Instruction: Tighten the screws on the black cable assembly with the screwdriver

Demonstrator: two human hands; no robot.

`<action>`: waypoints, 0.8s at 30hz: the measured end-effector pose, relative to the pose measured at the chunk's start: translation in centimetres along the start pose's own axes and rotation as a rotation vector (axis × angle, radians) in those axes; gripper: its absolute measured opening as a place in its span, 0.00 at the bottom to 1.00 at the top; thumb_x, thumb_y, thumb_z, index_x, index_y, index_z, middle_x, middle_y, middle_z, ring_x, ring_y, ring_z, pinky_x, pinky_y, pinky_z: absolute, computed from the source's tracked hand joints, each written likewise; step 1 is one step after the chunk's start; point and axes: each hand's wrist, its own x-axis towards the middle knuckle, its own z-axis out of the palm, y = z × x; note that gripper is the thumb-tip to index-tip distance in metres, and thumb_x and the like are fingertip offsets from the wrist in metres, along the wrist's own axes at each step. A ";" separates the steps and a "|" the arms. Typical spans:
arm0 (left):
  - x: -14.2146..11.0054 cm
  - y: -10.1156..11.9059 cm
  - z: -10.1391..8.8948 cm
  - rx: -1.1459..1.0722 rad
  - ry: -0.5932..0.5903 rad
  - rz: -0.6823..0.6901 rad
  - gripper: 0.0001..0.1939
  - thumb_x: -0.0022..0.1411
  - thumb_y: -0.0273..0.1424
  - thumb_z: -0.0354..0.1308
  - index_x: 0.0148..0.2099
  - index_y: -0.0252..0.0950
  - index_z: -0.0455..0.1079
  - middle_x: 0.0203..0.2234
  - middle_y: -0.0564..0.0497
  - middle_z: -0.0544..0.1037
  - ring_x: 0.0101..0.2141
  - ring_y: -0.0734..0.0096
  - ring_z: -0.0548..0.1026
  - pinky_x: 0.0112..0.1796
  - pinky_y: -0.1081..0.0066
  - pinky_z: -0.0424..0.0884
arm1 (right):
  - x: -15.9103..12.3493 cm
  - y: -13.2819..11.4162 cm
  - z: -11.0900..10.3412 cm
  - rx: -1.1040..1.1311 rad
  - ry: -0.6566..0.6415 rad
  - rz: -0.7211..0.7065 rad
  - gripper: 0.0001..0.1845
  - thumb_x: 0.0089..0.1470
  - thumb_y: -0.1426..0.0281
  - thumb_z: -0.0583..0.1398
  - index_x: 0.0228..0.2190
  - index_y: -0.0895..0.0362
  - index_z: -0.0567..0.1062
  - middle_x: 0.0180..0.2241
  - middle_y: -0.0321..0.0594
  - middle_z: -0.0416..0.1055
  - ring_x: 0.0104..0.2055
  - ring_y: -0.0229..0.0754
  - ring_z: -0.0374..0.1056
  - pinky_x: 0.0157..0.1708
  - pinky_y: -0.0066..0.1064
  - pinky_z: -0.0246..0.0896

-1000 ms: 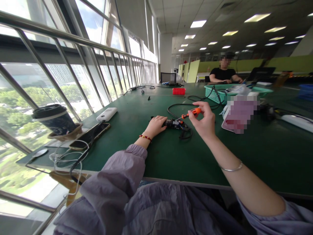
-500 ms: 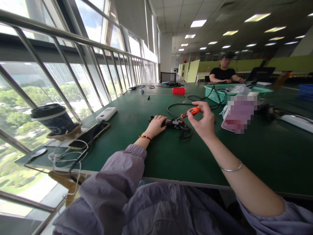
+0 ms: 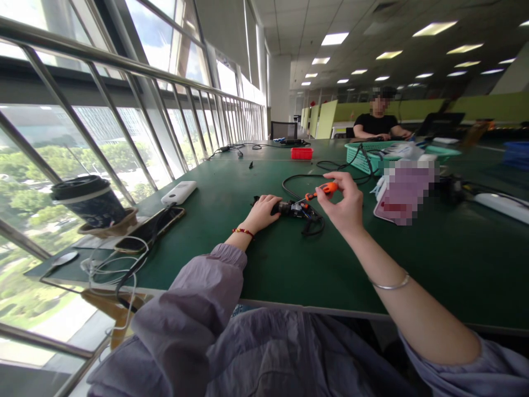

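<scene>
My left hand [image 3: 265,213] is closed over one end of a black corded device [image 3: 295,209] lying on the green table [image 3: 330,281]. The device has orange and silver parts at its right end; its exact kind is unclear, and my hand covers its left part. Between the thumb and fingers of my right hand [image 3: 344,203] is an orange-handled screwdriver [image 3: 328,188]. Its thin shaft slants down to the left, and the tip meets the device's right end or lies very close to it. A black cable [image 3: 314,226] loops beside the device.
At the right stand a pink phone [image 3: 403,193] and a green basket [image 3: 363,157] with cables. A small red box [image 3: 302,153] lies further back. A lidded cup [image 3: 88,201], a phone [image 3: 151,231] and a white device [image 3: 179,192] are at left. A person [image 3: 378,118] sits across.
Almost nothing differs. Both hands keep their places, and the screwdriver stays at the device with at most a slight shift of its handle.
</scene>
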 end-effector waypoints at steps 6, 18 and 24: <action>0.0 -0.2 -0.3 0.001 -0.026 0.026 0.24 0.56 0.28 0.55 0.57 0.36 0.65 0.51 0.46 0.71 0.52 0.58 0.66 0.55 0.59 0.64 | 0.1 0.1 0.1 0.051 0.014 -0.047 0.15 0.48 0.68 0.59 0.40 0.54 0.68 0.30 0.36 0.70 0.33 0.42 0.68 0.41 0.39 0.63; 0.0 -0.3 -0.2 -0.014 0.007 -0.003 0.18 0.63 0.30 0.49 0.55 0.36 0.68 0.49 0.47 0.73 0.50 0.60 0.67 0.54 0.59 0.64 | 0.0 0.0 -0.1 0.039 -0.015 -0.030 0.13 0.48 0.67 0.59 0.39 0.54 0.70 0.27 0.36 0.69 0.32 0.42 0.67 0.39 0.38 0.63; 0.1 -0.4 -0.2 -0.008 0.019 0.000 0.16 0.63 0.33 0.52 0.53 0.37 0.69 0.48 0.47 0.74 0.49 0.60 0.67 0.53 0.60 0.65 | 0.0 0.1 0.0 0.045 -0.027 -0.029 0.16 0.48 0.68 0.59 0.41 0.54 0.69 0.30 0.37 0.69 0.33 0.43 0.67 0.39 0.38 0.63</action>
